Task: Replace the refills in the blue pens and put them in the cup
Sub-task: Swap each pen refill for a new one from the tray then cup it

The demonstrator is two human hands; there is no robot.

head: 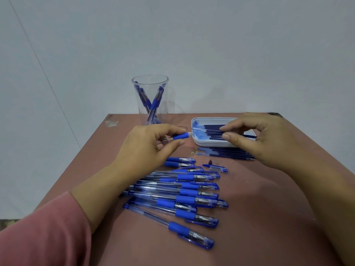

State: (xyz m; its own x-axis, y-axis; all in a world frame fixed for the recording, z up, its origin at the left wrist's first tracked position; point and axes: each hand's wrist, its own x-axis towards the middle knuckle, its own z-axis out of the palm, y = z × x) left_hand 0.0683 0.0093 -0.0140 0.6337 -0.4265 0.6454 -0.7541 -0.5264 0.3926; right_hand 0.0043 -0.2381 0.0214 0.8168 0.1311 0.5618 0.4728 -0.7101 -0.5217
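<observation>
A pink sleeve (44, 237) covers the near left forearm. Left hand (148, 148): thumb and fingertips curl round a pen barrel (179, 136) by its blue grip, open end pointing right. Right hand (259, 139): thumb and forefinger pinch a thin refill (249, 136) aimed at that opening, above the white tray (211, 144) of refills. More refills (226, 155) lie just near of the tray. Capped pens (184, 194) are heaped mid-table (269, 208). The clear cup (150, 98), far left of the tray, holds several pens.

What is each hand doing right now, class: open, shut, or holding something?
Left hand: grips a pen barrel by its blue grip.
Right hand: pinches a refill over the tray.
</observation>
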